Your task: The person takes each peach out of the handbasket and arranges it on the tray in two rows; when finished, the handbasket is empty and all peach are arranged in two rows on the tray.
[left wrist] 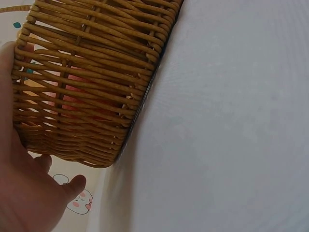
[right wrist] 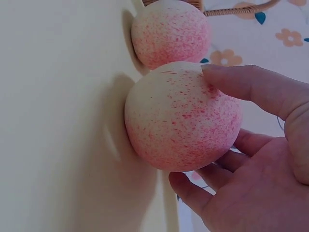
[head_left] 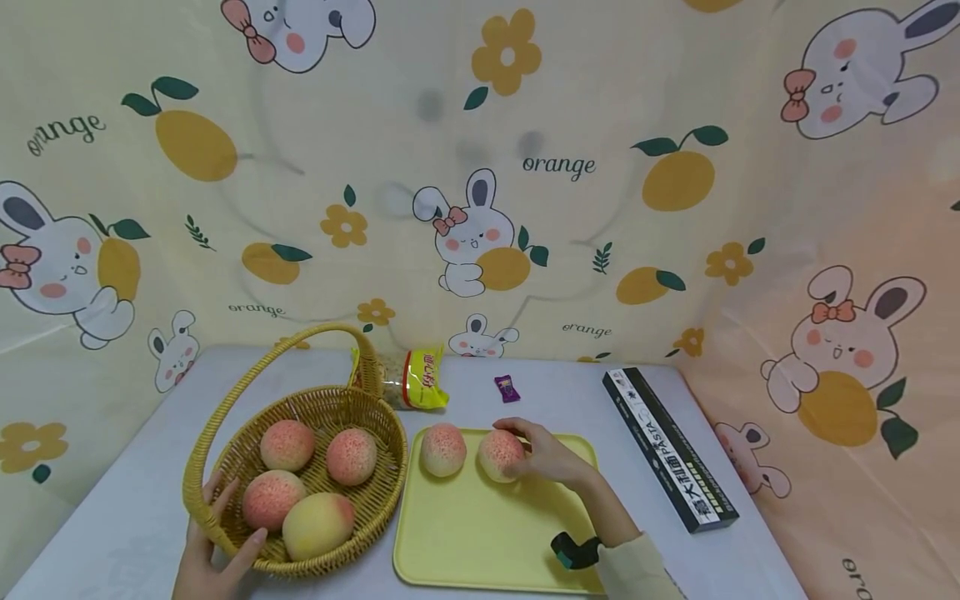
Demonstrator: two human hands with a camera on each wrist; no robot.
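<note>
In the head view a yellow tray (head_left: 480, 533) bears two pink-speckled peaches near its far edge. My right hand (head_left: 551, 454) grips the right-hand peach (head_left: 498, 456), thumb and fingers on opposite sides of it. In the right wrist view this peach (right wrist: 181, 118) lies against the tray surface or very near it; I cannot tell which. The other peach (head_left: 443, 450) rests on the tray to its left. My left hand (head_left: 210, 550) holds the near-left rim of a wicker basket (head_left: 375, 521). Inside the basket lie several peaches, the nearest one a yellower peach (head_left: 318, 527).
Behind the basket lies a yellow-ended clear food packet (head_left: 423, 379), partly hidden by the handle (head_left: 247, 383). A small purple wrapped candy (head_left: 507, 388) sits beyond the tray. On the right lies a long black pasta box (head_left: 670, 450). A printed curtain (head_left: 585, 83) hangs behind the table.
</note>
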